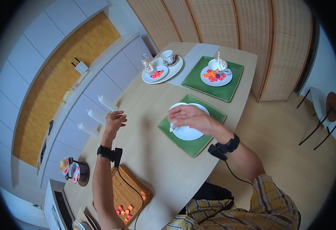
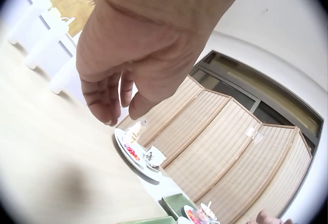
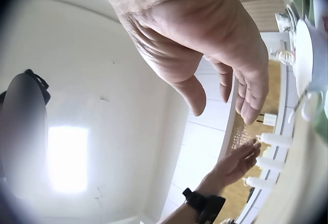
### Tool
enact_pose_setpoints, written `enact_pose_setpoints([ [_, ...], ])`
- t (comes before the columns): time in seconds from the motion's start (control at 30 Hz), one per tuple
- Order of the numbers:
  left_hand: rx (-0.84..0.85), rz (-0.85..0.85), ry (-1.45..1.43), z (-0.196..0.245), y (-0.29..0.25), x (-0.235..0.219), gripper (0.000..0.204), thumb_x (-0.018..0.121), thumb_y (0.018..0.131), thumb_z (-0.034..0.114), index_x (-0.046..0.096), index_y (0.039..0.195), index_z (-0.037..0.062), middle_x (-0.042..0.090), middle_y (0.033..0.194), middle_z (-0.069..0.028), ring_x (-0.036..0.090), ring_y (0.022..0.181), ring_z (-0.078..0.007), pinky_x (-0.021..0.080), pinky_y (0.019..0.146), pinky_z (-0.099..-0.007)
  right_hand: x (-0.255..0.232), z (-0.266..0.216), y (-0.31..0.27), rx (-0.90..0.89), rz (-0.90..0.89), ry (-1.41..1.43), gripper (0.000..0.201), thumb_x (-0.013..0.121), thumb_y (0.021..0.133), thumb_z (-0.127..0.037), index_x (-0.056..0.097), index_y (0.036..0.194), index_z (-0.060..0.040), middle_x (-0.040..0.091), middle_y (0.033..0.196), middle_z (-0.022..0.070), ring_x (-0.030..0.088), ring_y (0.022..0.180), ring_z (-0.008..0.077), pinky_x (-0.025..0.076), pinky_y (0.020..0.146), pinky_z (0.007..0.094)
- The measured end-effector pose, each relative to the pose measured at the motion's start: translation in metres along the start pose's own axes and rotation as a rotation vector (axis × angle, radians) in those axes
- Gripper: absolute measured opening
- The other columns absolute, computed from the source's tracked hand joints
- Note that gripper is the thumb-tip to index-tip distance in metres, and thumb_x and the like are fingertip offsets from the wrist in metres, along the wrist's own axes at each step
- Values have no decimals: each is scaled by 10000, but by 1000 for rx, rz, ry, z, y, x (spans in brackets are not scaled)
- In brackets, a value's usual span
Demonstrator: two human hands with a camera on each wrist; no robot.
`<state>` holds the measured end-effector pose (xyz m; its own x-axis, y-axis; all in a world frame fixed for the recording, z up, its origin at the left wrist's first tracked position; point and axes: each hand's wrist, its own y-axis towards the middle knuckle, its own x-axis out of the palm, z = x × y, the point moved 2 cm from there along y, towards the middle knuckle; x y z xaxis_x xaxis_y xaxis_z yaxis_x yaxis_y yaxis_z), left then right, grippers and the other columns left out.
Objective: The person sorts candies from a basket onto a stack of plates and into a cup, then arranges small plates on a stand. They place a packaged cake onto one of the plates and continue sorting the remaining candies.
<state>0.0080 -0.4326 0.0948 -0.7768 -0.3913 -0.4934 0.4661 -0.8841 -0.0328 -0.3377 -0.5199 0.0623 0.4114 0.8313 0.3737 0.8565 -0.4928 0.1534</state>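
Note:
My right hand (image 1: 193, 118) hovers over a white plate (image 1: 189, 135) on the nearer green square tray (image 1: 193, 151); its fingers are relaxed and hold nothing, as the right wrist view also shows. Part of a white cup or bowl is hidden behind the hand, and a little red shows on the plate. My left hand (image 1: 115, 122) is raised above the table (image 1: 137, 134), near several white squeeze bottles (image 1: 95, 116). In the left wrist view the left hand (image 2: 138, 60) has loosely bent fingers with nothing between them.
A farther green tray (image 1: 229, 92) bears a plate, cup and wrapped candies. At the table's far end stands an oval white tray (image 1: 175, 73) with a cup and glass bottle. A wicker basket (image 1: 127, 188) with candies lies near me, beside a tiered dark stand (image 1: 83, 174).

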Motion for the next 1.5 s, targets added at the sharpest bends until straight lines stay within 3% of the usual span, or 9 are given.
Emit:
enact_pose_setpoints([
  [0.23, 44, -66, 89, 27, 68, 26, 401, 630, 878, 150, 502, 1215, -27, 608, 1040, -132, 618, 931, -207, 523, 775, -332, -86, -35, 12, -19, 203, -73, 360, 635, 884, -64, 507, 1212, 11, 585, 1161, 117, 585, 1076, 167, 506, 911, 291],
  [0.5, 124, -28, 240, 48, 216, 62, 496, 705, 805, 180, 523, 1205, -52, 647, 1015, -169, 638, 867, -222, 548, 698, -316, -142, -51, 57, 54, 325, -220, 344, 623, 879, -46, 517, 1199, 22, 584, 1143, 113, 587, 1033, 160, 504, 893, 283],
  [0.7, 89, 64, 367, 42, 306, 86, 624, 750, 741, 265, 502, 1230, -35, 651, 1060, -201, 637, 966, -289, 498, 865, -354, -168, -62, 73, 22, 332, -273, 386, 671, 826, -26, 530, 1179, 44, 596, 1113, 113, 582, 1047, 168, 477, 915, 266],
  [0.9, 175, 208, 465, 1, 378, 97, 646, 700, 776, 242, 456, 1298, -48, 644, 1108, -218, 625, 1034, -325, 499, 880, -360, -165, -76, 44, 26, 316, -307, 360, 652, 844, -13, 525, 1178, 34, 588, 1148, 106, 577, 1083, 182, 473, 937, 296],
  [1.03, 246, 180, 245, -47, 438, 97, 553, 634, 815, 236, 503, 1268, -53, 636, 1147, -222, 616, 1067, -336, 489, 904, -370, -167, -83, 25, 66, 339, -355, 340, 628, 844, 11, 533, 1171, 18, 589, 1169, 110, 568, 1120, 197, 471, 939, 310],
  [1.27, 298, 357, 212, -61, 454, 110, 463, 619, 832, 272, 603, 1186, -27, 654, 1096, -229, 635, 1031, -339, 492, 885, -379, -172, -80, 14, 128, 395, -268, 333, 615, 828, 41, 553, 1153, 7, 599, 1162, 93, 565, 1122, 198, 469, 931, 302],
  [1.37, 223, 299, 111, -58, 449, 118, 450, 622, 839, 288, 620, 1162, -26, 668, 1062, -222, 650, 995, -327, 495, 863, -371, -174, -77, 12, 144, 420, -227, 339, 616, 822, 56, 556, 1152, 3, 599, 1163, 91, 564, 1120, 192, 469, 930, 296],
  [1.4, 220, 309, 151, -55, 447, 117, 405, 627, 882, 230, 601, 1204, -16, 674, 981, -98, 604, 768, -151, 497, 614, -292, -175, -77, 12, 141, 417, -227, 345, 616, 818, 67, 557, 1151, 2, 599, 1165, 91, 564, 1118, 190, 472, 927, 294],
  [1.5, 254, 367, 144, -50, 440, 121, 329, 645, 871, 221, 651, 1106, -9, 680, 903, -62, 598, 708, -130, 495, 609, -279, -178, -77, 9, 144, 417, -210, 357, 619, 810, 84, 558, 1151, 1, 598, 1170, 93, 563, 1115, 186, 478, 920, 293],
])
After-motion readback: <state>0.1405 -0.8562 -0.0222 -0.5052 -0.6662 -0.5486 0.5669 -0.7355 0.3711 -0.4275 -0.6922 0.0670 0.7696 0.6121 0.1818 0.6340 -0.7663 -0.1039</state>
